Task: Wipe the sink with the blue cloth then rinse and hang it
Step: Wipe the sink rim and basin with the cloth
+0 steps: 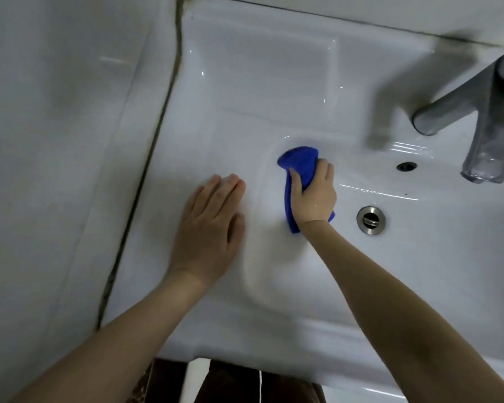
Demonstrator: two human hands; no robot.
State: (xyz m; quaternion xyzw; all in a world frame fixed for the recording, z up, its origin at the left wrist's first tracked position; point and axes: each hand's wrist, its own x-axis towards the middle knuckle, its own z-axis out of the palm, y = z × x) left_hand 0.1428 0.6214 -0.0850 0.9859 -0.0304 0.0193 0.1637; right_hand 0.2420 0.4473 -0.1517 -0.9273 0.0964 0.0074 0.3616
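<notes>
Sink (245,330): front edge is running across the bottom of view; both bare forearms are crossing it.

Left hand (208,228) is lying palm down on the flat left rim, just beside the bowl's left edge. Its fingers are lying straight and together, released.

Right hand (313,196) is reaching into the bowl, fingers and thumb curling round the blue cloth (298,162), grasping it. The cloth is sitting bunched at the bowl's far left corner. Its rounded end is sticking out past the fingertips and touching the bowl wall; a shorter tail is showing beneath the wrist.

Drain (371,220) is sitting in the bowl floor to the right of the right hand, apart from it. Overflow hole (406,166) is showing in the far bowl wall, beyond the drain.

Faucet (490,132) is standing on the far right rim, spout overhanging the bowl. Shallow recess (262,68) is showing in the far left rim.

Tiled wall (41,141) is meeting the sink's left edge along a dark seam (146,175).
</notes>
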